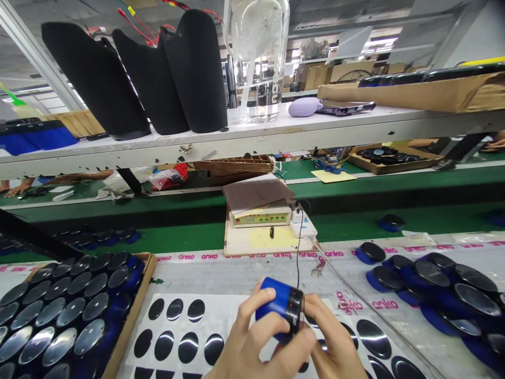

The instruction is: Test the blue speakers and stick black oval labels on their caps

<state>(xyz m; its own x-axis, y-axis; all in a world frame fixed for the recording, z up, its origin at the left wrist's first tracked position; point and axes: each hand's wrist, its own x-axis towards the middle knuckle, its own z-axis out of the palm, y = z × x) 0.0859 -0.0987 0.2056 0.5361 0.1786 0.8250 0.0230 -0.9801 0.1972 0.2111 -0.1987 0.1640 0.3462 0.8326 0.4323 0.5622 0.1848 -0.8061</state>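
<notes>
My left hand [262,337] is wrapped round a small cylindrical device [276,300] with a blue body and a glossy black end. The device is tilted on its side above the sheet, and a tiny red light shows on its black part. My right hand [335,337] is closed at the black end, its fingertips partly hidden behind the device. A thin black cable [301,237] runs down from a white power box [303,225] and passes out of sight behind the device. Beneath my hands lies a white sheet [158,305] of round black stickers.
A cardboard tray [132,310] of similar devices stands at left; more blue-and-black devices [434,279] cluster at right. Behind is a meter box [260,216]. Overhead, a white shelf [260,138] carries black speaker-like cylinders [197,73] and a water jug [260,63]. Other people's hands [19,187] show beyond.
</notes>
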